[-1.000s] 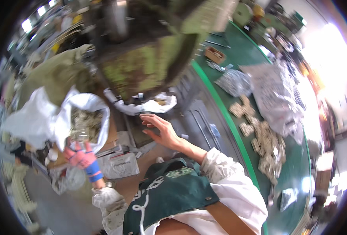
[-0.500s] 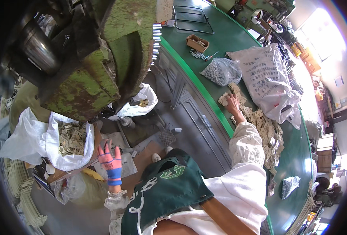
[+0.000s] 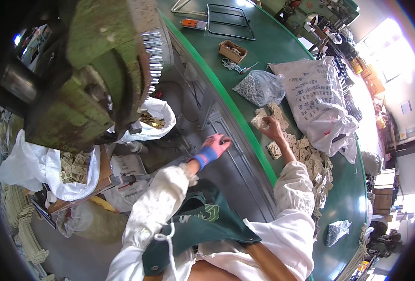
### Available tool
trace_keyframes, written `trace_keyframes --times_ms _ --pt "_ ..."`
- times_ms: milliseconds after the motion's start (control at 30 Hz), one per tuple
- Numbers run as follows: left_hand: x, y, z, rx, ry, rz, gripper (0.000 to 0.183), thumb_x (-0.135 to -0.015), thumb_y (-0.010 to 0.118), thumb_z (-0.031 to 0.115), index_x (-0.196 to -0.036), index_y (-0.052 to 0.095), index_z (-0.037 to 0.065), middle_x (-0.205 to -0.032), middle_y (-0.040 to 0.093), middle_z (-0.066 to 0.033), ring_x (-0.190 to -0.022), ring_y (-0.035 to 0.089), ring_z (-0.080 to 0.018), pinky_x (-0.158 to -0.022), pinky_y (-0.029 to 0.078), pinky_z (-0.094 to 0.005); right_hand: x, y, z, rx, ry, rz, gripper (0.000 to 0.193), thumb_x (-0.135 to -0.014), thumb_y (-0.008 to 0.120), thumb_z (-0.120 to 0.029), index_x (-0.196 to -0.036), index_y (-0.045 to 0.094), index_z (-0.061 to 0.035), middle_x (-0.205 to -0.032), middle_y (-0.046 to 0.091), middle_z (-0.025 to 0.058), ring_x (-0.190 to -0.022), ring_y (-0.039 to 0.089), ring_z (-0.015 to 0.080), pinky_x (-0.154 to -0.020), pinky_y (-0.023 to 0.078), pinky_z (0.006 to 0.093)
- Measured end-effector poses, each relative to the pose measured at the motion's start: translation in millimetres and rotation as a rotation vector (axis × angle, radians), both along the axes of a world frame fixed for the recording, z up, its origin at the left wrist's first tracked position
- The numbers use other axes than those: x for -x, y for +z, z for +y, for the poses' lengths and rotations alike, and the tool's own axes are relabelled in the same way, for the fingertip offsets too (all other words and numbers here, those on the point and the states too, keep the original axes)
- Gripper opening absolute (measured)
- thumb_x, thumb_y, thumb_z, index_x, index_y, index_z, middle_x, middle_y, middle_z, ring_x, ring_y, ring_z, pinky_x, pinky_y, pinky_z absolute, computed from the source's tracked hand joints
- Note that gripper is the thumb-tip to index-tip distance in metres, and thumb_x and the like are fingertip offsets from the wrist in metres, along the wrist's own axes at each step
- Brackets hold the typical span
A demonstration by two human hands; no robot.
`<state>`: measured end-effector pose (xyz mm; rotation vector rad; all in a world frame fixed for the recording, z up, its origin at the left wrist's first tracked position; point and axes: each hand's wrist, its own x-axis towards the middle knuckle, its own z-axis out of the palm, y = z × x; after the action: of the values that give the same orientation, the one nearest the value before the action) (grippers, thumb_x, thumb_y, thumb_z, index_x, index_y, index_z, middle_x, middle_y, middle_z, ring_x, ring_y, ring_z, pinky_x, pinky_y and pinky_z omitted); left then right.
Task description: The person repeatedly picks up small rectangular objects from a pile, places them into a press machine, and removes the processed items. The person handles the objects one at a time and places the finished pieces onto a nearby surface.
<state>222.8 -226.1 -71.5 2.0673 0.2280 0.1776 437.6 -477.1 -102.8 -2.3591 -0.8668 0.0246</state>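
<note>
The left hand (image 3: pixel 214 146) is reached up and across the front of the body, and it is held beside the green table (image 3: pixel 345 199). A pink and blue knit glove is worn on it. Its fingers are pointed toward the table and look a bit bent, with something small and dark seen near the tips; whether it is being pinched cannot be told.

The right hand (image 3: pixel 275 131) is bare. Its arm is stretched forward over the table edge, with the hand turned down and the fingers closed on a small stack of pale square plates (image 3: pixel 259 119). The stack is held near the table's green rim, at the near end of a messy pile of plates (image 3: pixel 321 173). They are flat and tan, and holes can be seen in some.

Both arms are covered by baggy, wrinkled sleeves (image 3: pixel 155 201). Close to the pile, shiny metal bits are kept in a clear, crinkly plastic bag (image 3: pixel 259 89). A floppy white sack (image 3: pixel 316 100) is laid beside it.
</note>
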Motion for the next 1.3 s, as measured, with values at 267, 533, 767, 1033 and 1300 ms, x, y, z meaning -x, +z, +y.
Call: trace_keyframes --times_ms 267,533,767,1033,1300 --pt "-41.4 -107.8 -34.1 0.439 0.16 0.19 0.029 -0.079 0.071 0.021 -0.098 0.062 0.002 -0.082 0.067 -0.0094 -0.071 0.064 -0.0164 -0.061 0.053 -0.0325 96.6 71.1 71.5 0.032 0.447 0.137 0.046 -0.061 0.076 -0.015 -0.102 0.058 -0.0026 -0.097 0.055 0.0115 -0.098 0.054 0.029 -0.082 0.046 0.0379" --pt "117.1 -77.6 34.4 0.84 0.341 0.379 0.028 -0.082 0.067 0.019 -0.101 0.059 0.001 -0.082 0.068 -0.0085 -0.053 0.065 -0.0168 -0.043 0.048 -0.026 142.1 44.2 324.5 -0.252 0.793 -0.099 0.012 -0.072 0.064 -0.005 -0.084 0.063 -0.0015 -0.085 0.061 0.011 -0.08 0.061 0.0281 -0.067 0.049 0.0364" --pt "201.8 -44.6 85.1 0.902 0.678 0.2 0.027 -0.086 0.063 0.015 -0.106 0.055 -0.001 -0.086 0.065 -0.011 -0.059 0.066 -0.0189 -0.045 0.049 -0.0261 123.6 -72.5 423.2 -0.078 0.933 -0.328 0.014 -0.072 0.062 -0.018 -0.072 0.067 -0.0056 -0.072 0.063 0.0161 -0.071 0.064 0.0335 -0.063 0.051 0.0434" --pt "247.9 -47.4 114.9 0.905 0.782 -0.015 0.02 -0.089 0.059 0.018 -0.099 0.059 0.001 -0.077 0.067 -0.0106 -0.06 0.065 -0.0179 -0.047 0.047 -0.0248 136.3 -30.3 402.6 -0.217 0.893 0.265 0.034 -0.067 0.062 -0.005 -0.1 0.062 -0.0009 -0.087 0.066 0.0131 -0.073 0.061 0.0297 -0.064 0.048 0.0374" --pt "223.8 -5.4 137.4 0.968 0.792 -0.082 0.019 -0.086 0.063 0.015 -0.095 0.059 -0.002 -0.078 0.067 -0.0106 -0.06 0.066 -0.0194 -0.046 0.05 -0.0248 140.2 6.3 366.7 -0.348 0.563 0.992 0.019 -0.077 0.064 -0.004 -0.094 0.061 0.0036 -0.083 0.063 0.0013 -0.073 0.057 0.0082 -0.065 0.046 0.0252"
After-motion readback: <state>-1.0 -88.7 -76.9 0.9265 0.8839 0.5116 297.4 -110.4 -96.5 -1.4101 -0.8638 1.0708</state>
